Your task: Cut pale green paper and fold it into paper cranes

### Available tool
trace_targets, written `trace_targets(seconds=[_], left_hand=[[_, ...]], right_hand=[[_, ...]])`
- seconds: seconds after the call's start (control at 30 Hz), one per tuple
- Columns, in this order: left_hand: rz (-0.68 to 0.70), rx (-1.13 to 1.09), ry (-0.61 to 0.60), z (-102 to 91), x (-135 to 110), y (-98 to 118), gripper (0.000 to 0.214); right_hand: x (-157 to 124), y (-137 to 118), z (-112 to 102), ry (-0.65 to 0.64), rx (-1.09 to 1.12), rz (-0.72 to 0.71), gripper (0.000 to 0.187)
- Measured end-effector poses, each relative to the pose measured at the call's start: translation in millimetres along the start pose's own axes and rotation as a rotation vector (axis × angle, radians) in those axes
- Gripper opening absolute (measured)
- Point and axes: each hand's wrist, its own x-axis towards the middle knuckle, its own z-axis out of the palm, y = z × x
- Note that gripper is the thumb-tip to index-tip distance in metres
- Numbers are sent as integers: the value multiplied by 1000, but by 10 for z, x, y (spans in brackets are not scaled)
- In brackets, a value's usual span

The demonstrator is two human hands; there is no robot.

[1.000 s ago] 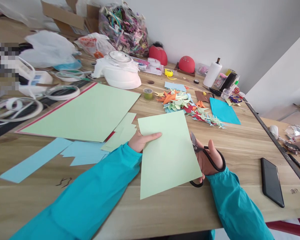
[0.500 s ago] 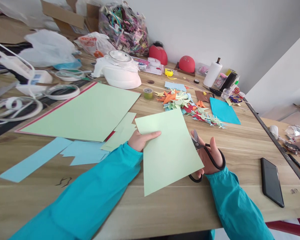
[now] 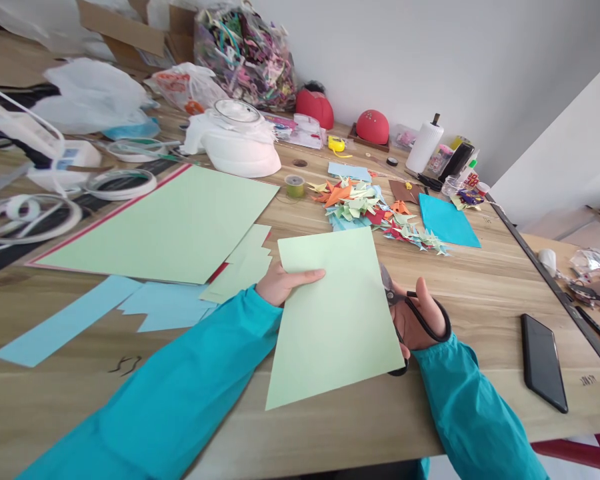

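My left hand (image 3: 285, 283) pinches the left edge of a light green paper sheet (image 3: 333, 313), thumb lying on top, holding it just above the wooden table (image 3: 330, 427). My right hand (image 3: 417, 320) grips black-handled scissors (image 3: 405, 310) at the sheet's right edge; the blades are partly hidden behind the paper. Both arms wear teal sleeves.
A large green sheet (image 3: 170, 223) on red card lies to the left, with blue paper strips (image 3: 65, 323) in front. A pile of small folded paper pieces (image 3: 370, 210) and a blue sheet (image 3: 447, 220) sit beyond. A black phone (image 3: 544, 363) lies right. Tape rolls, bags and a white pot crowd the far left.
The green sheet has tilted and dropped slightly toward me, its lower corner swinging left. The scissors slid further behind the sheet's right edge.
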Motion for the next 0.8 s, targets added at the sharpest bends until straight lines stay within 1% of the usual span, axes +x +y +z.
trace_targets(seconds=[0.07, 0.13, 0.27, 0.4, 0.57, 0.73, 0.8], left_hand=[[4, -13, 3, -6, 15, -12, 68], [18, -30, 4, -4, 27, -22, 68], [36, -52, 11, 21, 27, -29, 68], [13, -60, 24, 49, 3, -20, 66], [21, -82, 14, 64, -8, -14, 67], [25, -82, 29, 57, 3, -6, 65], [23, -80, 29, 49, 1, 15, 62]], right_hand=[[12, 9, 7, 45, 8, -10, 76], [30, 14, 36, 111, 22, -53, 77], [71, 12, 157, 238, 52, -184, 74], [95, 3, 269, 327, 56, -248, 72], [99, 5, 292, 354, 54, -257, 72], [94, 16, 261, 334, 57, -262, 73], [76, 17, 220, 315, 45, -229, 75]])
